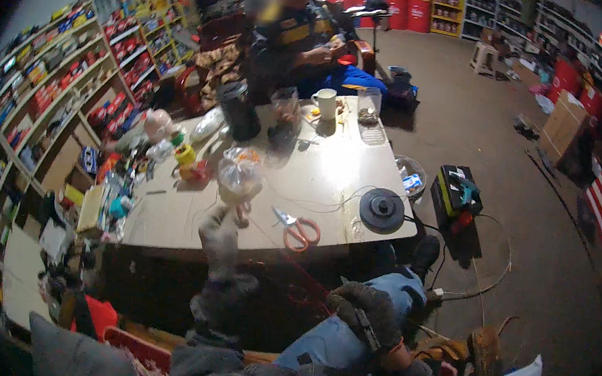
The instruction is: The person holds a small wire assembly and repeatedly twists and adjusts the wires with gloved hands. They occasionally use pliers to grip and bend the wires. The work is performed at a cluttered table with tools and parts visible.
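My left hand (220, 234), in a grey glove, is raised at the near edge of the white table (274, 229), beside a clear plastic bag (240, 171). Motion smears its fingers, so its grip is unclear. Over my jeans-covered leg (332, 340), my right hand (361, 302) wears a dark glove and closes around a dark plier-like tool (368, 331). A thin red wire (296, 263) runs from near the left hand down toward the right one. Orange-handled scissors (298, 232) lie on the table between the hands, beyond the wire.
On the table stand a round black spool-like device (381, 210), a white mug (325, 103), a dark container (238, 110) and a glass (368, 106). A person (295, 42) sits across. A black battery-like box (456, 191) and loose cable are on the floor at right. Shelves (66, 98) line the left.
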Demonstrator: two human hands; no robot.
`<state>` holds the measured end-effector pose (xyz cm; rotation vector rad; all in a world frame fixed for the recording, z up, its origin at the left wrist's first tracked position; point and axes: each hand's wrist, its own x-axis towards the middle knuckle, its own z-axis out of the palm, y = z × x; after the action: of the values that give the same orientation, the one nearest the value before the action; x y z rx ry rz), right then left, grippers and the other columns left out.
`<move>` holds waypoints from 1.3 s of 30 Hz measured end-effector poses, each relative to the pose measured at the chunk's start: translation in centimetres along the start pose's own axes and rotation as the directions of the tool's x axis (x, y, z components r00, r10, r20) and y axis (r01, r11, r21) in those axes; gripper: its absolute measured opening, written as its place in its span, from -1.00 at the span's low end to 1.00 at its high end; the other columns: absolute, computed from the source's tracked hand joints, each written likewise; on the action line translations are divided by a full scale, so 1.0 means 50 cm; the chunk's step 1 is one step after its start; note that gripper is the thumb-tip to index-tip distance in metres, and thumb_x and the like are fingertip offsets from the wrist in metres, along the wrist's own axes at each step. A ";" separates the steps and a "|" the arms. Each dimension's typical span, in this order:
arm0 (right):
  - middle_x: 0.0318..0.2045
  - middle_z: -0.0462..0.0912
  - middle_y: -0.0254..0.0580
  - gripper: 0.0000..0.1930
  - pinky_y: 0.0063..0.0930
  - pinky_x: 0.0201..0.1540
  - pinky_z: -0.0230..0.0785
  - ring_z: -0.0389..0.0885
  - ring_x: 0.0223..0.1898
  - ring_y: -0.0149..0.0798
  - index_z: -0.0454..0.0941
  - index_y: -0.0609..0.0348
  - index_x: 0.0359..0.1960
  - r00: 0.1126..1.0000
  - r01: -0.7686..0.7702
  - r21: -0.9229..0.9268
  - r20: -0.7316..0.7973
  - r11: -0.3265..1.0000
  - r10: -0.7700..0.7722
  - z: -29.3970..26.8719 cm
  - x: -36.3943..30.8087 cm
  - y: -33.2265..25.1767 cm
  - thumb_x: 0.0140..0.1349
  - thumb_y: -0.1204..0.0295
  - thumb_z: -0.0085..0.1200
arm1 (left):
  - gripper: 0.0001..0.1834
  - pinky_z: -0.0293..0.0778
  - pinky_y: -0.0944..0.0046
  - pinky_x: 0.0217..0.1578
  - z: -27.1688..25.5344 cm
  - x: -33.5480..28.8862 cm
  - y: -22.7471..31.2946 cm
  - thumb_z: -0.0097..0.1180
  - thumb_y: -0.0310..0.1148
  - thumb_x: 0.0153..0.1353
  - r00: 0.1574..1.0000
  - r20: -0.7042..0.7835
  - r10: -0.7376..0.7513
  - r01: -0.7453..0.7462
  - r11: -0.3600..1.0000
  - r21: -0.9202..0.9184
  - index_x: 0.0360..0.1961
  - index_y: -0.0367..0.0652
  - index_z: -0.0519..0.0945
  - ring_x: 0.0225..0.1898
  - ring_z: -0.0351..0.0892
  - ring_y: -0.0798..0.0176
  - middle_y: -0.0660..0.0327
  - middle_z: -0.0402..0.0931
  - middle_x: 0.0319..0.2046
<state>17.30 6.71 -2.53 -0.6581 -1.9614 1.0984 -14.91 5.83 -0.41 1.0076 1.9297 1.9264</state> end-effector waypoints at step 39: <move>-0.22 0.69 -0.04 -0.78 -0.30 -0.15 0.51 0.70 -0.21 -0.01 0.66 0.14 -0.05 0.982 0.123 0.002 -0.148 0.992 -0.121 0.125 0.143 -0.107 0.29 0.46 0.23 | -0.84 0.49 0.15 -0.40 -0.030 -0.096 0.153 0.39 -0.39 0.13 0.631 0.388 0.672 -0.774 0.511 0.374 -0.23 -0.11 0.77 -0.44 0.61 0.09 0.14 0.60 -0.49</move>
<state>7.78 6.42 2.76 -0.5879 -1.8425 0.9575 -10.02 0.93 5.56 2.4176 2.1272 1.4864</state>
